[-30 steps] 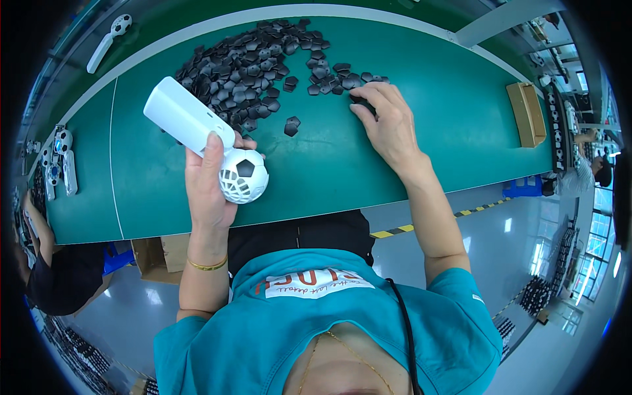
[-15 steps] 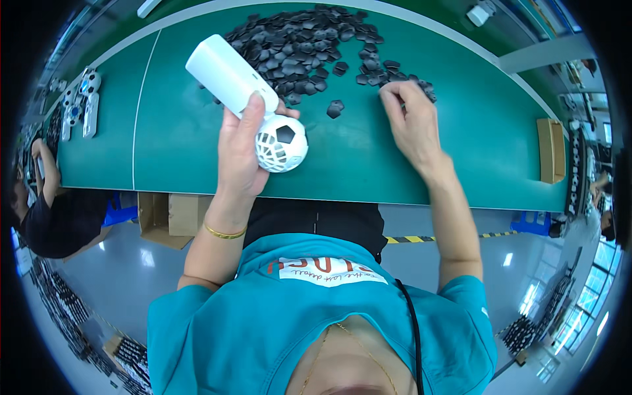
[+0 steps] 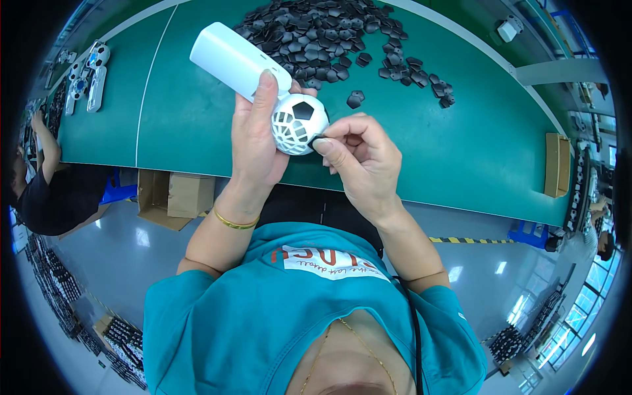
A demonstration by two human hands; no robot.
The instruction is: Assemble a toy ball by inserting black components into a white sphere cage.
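Note:
In my left hand [image 3: 258, 128] is a white device with a smooth rounded-box body [image 3: 238, 59] and a ball-shaped head [image 3: 299, 122] patterned like a football. My left thumb lies along the body, and the fingers wrap underneath. The head has a slotted grille on one side and a black pentagon [image 3: 303, 110] set in its surface. At the head's right side, my right hand [image 3: 364, 158] pinches a small black pentagon piece [image 3: 316, 140] between thumb and forefinger, against the ball. One loose black pentagon piece [image 3: 355, 99] lies on the table beyond my right hand.
A big heap of black pentagon pieces [image 3: 303, 39] covers the far middle of the green table [image 3: 461, 151], trailing off rightward. An open cardboard tray [image 3: 557, 164] stands at the right edge. Similar white devices [image 3: 97, 85] lie far left, near another person's arm [image 3: 47, 141]. Cardboard boxes [image 3: 187, 194] sit below the table edge.
My right hand has come from the pieces at the right to the ball-shaped head, with a black pentagon piece now visible in its fingers. My left hand still holds the device.

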